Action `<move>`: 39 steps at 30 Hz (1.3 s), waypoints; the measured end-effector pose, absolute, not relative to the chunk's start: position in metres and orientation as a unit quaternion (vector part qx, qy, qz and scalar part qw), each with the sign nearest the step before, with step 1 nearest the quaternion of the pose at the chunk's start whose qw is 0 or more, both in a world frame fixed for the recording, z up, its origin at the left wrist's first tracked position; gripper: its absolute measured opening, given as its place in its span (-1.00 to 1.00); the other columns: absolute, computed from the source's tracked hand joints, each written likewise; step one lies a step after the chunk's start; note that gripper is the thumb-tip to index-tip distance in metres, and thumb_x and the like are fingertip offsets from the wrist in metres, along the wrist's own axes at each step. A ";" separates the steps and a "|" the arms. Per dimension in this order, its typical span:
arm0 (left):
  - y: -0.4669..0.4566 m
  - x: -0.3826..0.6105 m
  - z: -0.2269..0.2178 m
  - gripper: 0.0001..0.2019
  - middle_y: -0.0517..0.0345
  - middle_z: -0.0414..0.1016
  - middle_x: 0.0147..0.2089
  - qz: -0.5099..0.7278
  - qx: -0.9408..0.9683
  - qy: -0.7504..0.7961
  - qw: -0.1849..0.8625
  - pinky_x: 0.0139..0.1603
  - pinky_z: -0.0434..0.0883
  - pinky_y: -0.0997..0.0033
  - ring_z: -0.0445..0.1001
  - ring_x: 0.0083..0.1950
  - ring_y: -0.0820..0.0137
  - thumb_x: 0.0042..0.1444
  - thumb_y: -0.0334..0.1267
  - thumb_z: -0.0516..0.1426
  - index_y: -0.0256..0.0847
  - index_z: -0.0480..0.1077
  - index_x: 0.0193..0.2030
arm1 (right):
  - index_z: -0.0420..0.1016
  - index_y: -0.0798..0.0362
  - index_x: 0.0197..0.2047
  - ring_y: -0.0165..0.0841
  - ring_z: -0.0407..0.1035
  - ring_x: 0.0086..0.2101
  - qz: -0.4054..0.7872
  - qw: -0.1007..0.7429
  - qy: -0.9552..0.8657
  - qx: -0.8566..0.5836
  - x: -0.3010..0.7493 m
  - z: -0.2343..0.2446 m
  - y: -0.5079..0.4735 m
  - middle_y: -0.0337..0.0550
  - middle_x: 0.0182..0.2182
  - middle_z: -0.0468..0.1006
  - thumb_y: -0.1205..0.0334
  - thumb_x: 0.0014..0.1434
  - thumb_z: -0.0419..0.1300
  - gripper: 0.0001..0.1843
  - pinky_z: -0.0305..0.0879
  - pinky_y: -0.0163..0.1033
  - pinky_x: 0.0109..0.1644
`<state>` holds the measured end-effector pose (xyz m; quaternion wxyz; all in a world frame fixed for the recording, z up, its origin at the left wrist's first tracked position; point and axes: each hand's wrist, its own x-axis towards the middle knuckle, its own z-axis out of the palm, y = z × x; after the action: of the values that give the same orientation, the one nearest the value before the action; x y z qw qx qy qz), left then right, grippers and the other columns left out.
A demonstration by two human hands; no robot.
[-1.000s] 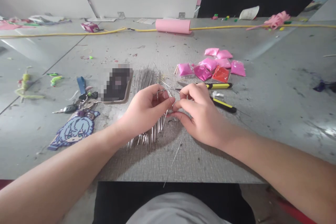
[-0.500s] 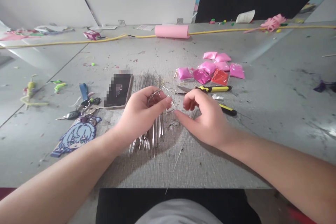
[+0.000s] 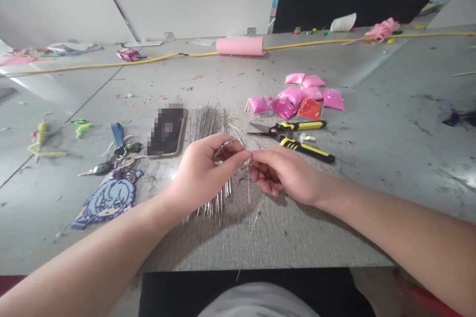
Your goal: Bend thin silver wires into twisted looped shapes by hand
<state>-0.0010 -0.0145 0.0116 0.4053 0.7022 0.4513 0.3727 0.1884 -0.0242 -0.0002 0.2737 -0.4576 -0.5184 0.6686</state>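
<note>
A bent silver wire frame sits in my left hand, whose fingers curl round it with thumb and fingertips closed. My right hand meets it at the fingertips, its thumb and index finger pinching at the wire beside the left thumb; the other fingers are curled. A thin end of wire hangs below the fingertips. Under and behind my left hand lies a bundle of straight metal wires, partly hidden by it. Just beyond my right hand are open snips with black and yellow handles.
Several pink and red packets lie behind the snips. Left of the wires are a phone, keys and a blue pixel-art charm. A yellow cable crosses the back by a pink roll. One loose wire overhangs the front edge.
My right hand has moved left and down, and its fingertips now meet my left hand at the wire. More of the snips shows. The view has shifted slightly.
</note>
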 end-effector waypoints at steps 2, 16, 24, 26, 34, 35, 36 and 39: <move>-0.016 0.000 0.012 -0.86 0.18 0.53 -0.38 0.373 0.710 0.445 0.398 -0.35 0.37 0.46 0.43 -0.37 0.46 0.19 -0.21 0.25 -0.23 0.49 -0.32 | 0.38 0.11 -0.55 -0.50 0.20 -0.67 0.672 0.264 -0.519 -0.458 0.188 0.002 -0.024 -0.24 -0.71 0.34 0.11 0.33 -0.02 -0.54 0.07 -0.40 -0.62; -0.019 0.001 0.010 -0.87 0.22 0.51 -0.41 0.364 0.714 0.428 0.418 -0.40 0.32 0.52 0.35 -0.41 0.53 0.19 -0.24 0.25 -0.24 0.49 -0.34 | 0.34 0.09 -0.53 -0.50 0.09 -0.63 0.782 0.248 -0.425 -0.384 0.193 -0.005 -0.021 -0.30 -0.64 0.23 0.19 0.16 0.17 -0.74 -0.09 -0.34 -0.59; -0.021 0.001 0.013 -0.80 0.23 0.46 -0.44 0.353 0.707 0.443 0.422 -0.48 0.25 0.52 0.27 -0.46 0.55 0.17 -0.16 0.26 -0.24 0.49 -0.36 | 0.10 0.03 -0.54 -0.53 -0.13 -0.60 0.800 0.222 -0.434 -0.350 0.193 -0.002 -0.022 -0.43 -0.62 0.00 0.26 0.17 0.20 -0.64 -0.16 -0.34 -0.56; -0.021 0.001 0.012 -0.78 0.22 0.47 -0.43 0.349 0.693 0.445 0.447 -0.47 0.27 0.50 0.31 -0.45 0.52 0.17 -0.12 0.27 -0.24 0.49 -0.34 | 0.11 0.02 -0.52 -0.52 -0.16 -0.59 0.793 0.210 -0.458 -0.341 0.194 -0.003 -0.022 -0.44 -0.62 -0.02 0.27 0.19 0.18 -0.66 -0.16 -0.32 -0.54; -0.022 0.000 0.011 -0.81 0.20 0.48 -0.41 0.370 0.676 0.419 0.479 -0.42 0.34 0.47 0.38 -0.40 0.49 0.18 -0.16 0.27 -0.23 0.48 -0.36 | 0.15 0.03 -0.47 -0.50 -0.12 -0.57 0.766 0.207 -0.505 -0.340 0.196 -0.004 -0.023 -0.41 -0.60 0.02 0.22 0.26 0.15 -0.69 -0.15 -0.29 -0.51; -0.022 0.000 0.011 -0.81 0.20 0.49 -0.40 0.378 0.678 0.412 0.477 -0.40 0.34 0.47 0.38 -0.40 0.49 0.18 -0.17 0.27 -0.22 0.47 -0.36 | 0.13 0.02 -0.48 -0.50 -0.11 -0.57 0.770 0.201 -0.501 -0.339 0.196 -0.003 -0.024 -0.41 -0.59 0.02 0.21 0.27 0.13 -0.68 -0.15 -0.29 -0.51; -0.022 0.000 0.011 -0.82 0.20 0.50 -0.39 0.386 0.682 0.404 0.473 -0.40 0.35 0.47 0.38 -0.39 0.49 0.18 -0.19 0.27 -0.22 0.47 -0.36 | 0.12 0.02 -0.48 -0.50 -0.10 -0.57 0.775 0.194 -0.498 -0.337 0.195 -0.002 -0.024 -0.40 -0.58 0.02 0.21 0.27 0.12 -0.68 -0.15 -0.29 -0.51; -0.023 0.000 0.011 -0.86 0.20 0.50 -0.39 0.406 0.696 0.377 0.457 -0.39 0.36 0.47 0.37 -0.40 0.49 0.16 -0.24 0.28 -0.22 0.45 -0.37 | 0.08 0.02 -0.50 -0.50 -0.11 -0.56 0.779 0.184 -0.501 -0.328 0.196 -0.001 -0.025 -0.40 -0.59 0.01 0.22 0.26 0.11 -0.66 -0.18 -0.28 -0.51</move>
<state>-0.0004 -0.0232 0.0111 0.4569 0.6957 0.3774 0.4060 0.1958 -0.0253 -0.0014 0.1838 -0.3280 -0.5014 0.7793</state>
